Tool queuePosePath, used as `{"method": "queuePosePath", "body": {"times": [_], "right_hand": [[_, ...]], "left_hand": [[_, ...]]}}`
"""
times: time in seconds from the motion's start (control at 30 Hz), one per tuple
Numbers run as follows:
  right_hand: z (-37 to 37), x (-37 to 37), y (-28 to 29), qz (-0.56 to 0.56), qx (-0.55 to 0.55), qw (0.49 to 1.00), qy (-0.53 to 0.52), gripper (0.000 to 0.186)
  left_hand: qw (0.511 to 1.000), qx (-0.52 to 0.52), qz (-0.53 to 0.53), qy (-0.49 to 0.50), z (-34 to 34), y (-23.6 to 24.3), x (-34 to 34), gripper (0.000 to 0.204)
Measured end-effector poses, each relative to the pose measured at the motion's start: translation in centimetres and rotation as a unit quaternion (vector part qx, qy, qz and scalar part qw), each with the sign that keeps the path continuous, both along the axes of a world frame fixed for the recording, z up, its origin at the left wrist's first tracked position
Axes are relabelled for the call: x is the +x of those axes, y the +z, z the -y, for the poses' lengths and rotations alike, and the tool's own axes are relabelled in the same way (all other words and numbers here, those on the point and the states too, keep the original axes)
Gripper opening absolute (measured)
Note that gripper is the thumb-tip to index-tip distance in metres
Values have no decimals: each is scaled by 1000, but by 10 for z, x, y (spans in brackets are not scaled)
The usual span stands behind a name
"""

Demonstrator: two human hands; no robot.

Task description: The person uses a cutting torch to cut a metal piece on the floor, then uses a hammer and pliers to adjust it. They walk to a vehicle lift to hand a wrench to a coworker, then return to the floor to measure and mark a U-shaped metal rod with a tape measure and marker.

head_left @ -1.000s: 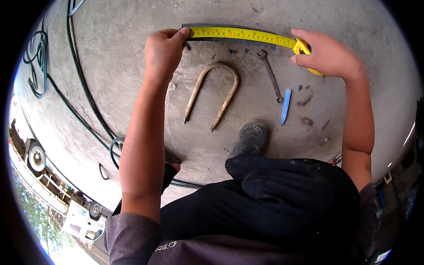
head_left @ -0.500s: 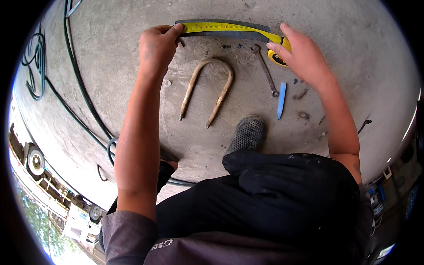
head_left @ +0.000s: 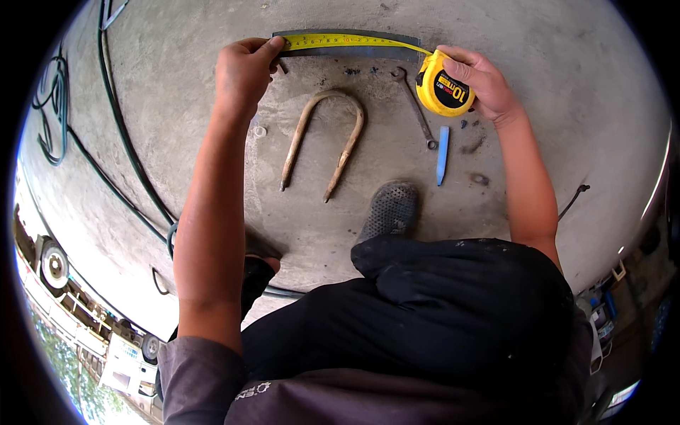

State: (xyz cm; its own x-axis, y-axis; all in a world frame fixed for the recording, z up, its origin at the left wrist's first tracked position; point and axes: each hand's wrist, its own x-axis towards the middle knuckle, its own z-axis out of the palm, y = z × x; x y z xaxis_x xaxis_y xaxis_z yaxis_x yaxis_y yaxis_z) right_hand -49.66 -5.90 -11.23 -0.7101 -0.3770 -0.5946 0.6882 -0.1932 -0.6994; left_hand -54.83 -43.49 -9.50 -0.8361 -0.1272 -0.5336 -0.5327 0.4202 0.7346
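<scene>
A yellow and black tape measure is gripped in my right hand, its case tilted so its printed face shows. Its yellow blade stretches left along a flat dark metal strip that lies on the concrete. At the strip's left end my left hand is closed on the blade, thumb pressed on top; the blade's very end is hidden under the thumb. Below the strip sits a U-shaped rusty bent rod. Just left of the tape case a combination wrench lies on the floor.
A blue marker-like stick lies right of the wrench. My shoe stands below it. Dark hoses or cables run along the left, with a coil farther out. A vehicle wheel shows at the left rim.
My right hand has turned the tape case so its face now shows, and the blade lies flatter along the strip. The whole view has shifted slightly. My left hand keeps its hold.
</scene>
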Motion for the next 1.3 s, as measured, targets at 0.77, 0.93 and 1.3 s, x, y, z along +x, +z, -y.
{"method": "queuePosePath", "body": {"times": [0.77, 0.93, 1.3], "right_hand": [[-17, -31, -11, 106, 52, 991, -57, 40], [-22, -31, 7, 122, 61, 991, 16, 40], [-23, -23, 1, 166, 19, 985, -34, 43]], "left_hand": [[999, 16, 35, -20, 4, 1, -10, 35], [999, 18, 35, -22, 4, 3, -10, 35], [998, 41, 33, -22, 6, 4, -10, 35]]}}
